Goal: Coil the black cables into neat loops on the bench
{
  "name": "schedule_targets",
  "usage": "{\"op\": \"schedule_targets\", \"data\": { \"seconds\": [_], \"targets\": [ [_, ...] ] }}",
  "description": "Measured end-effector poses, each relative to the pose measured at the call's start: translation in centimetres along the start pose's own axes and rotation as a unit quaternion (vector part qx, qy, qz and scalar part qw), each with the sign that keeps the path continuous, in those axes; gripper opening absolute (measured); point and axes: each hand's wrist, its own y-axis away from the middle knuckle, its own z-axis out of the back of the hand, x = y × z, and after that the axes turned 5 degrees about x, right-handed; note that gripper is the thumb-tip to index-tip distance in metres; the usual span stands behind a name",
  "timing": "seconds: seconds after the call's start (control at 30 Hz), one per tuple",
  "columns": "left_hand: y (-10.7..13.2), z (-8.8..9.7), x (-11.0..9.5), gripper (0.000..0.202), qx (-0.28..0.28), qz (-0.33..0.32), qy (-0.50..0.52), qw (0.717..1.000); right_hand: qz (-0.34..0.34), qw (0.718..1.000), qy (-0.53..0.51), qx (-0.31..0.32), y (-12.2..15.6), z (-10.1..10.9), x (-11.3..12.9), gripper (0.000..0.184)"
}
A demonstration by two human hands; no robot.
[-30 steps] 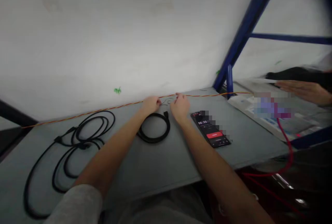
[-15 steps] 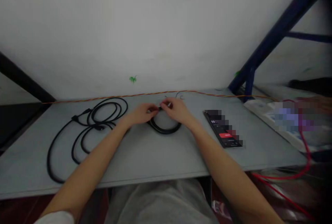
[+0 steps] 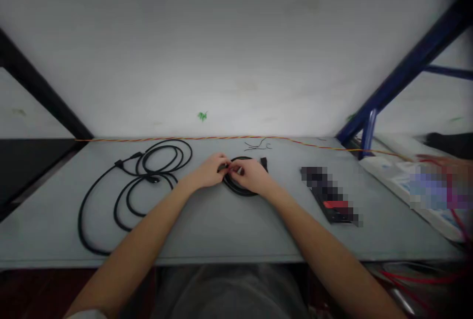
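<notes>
A coiled black cable (image 3: 240, 191) lies on the grey table in front of me, its dark connector (image 3: 263, 162) showing at the upper right. My left hand (image 3: 210, 171) is closed at the left side of the coil, fingers bent around the cable. Right beside it, my right hand (image 3: 250, 175) reaches over the coil with thumb and finger pinched on the same side. The fingertips of both hands meet there, and whatever fine detail lies between them is hidden. To the left, a second black cable (image 3: 158, 147) lies in loose loops with plugs in its middle.
Behind the hands lie several thin black wire pieces (image 3: 258, 146). A twisted orange cord (image 3: 177, 139) runs along the wall. On the right are a phone (image 3: 328, 196), partly pixelated, a white package (image 3: 388, 181), a blue frame bar (image 3: 399, 82) and a red cord (image 3: 421, 278).
The coil has turned, and its connector now shows at upper right. My hands have moved from its top to its left side. The thin wires behind are now more exposed.
</notes>
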Motion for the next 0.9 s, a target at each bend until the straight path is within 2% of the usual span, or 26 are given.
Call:
{"op": "schedule_targets", "data": {
  "seconds": [0.17,0.23,0.4,0.53,0.63,0.77,0.9],
  "targets": [
    [0.0,-0.2,0.5,0.019,-0.004,0.007,-0.009,1.000,0.003,0.998,-0.058,-0.009,0.1,-0.5,-0.3,0.017],
    [0.1,-0.1,0.5,0.019,0.004,0.012,-0.003,1.000,-0.006,0.995,-0.083,-0.047,0.0,-0.6,-0.7,0.021],
    [0.2,-0.2,0.4,0.018,-0.002,0.016,0.013,1.000,-0.094,0.967,-0.164,-0.168,-0.4,-0.1,-2.1,0.024],
    [0.1,-0.1,-0.5,0.024,-0.049,0.002,0.063,0.997,-0.069,0.964,-0.156,-0.203,-0.5,0.6,-2.5,0.027],
    [0.1,0.3,-1.7,0.036,-0.080,0.051,0.110,0.989,-0.044,0.969,-0.122,-0.212,-0.5,0.7,-2.1,0.026],
    [0.0,0.6,-2.5,0.037,-0.075,0.096,0.128,0.984,-0.031,0.969,-0.103,-0.224,-0.4,0.6,-1.2,0.025],
    [-0.3,0.5,-2.3,0.033,-0.080,0.090,0.141,0.983,-0.034,0.964,-0.124,-0.235,-0.6,0.7,-0.7,0.025]
  ]
}}
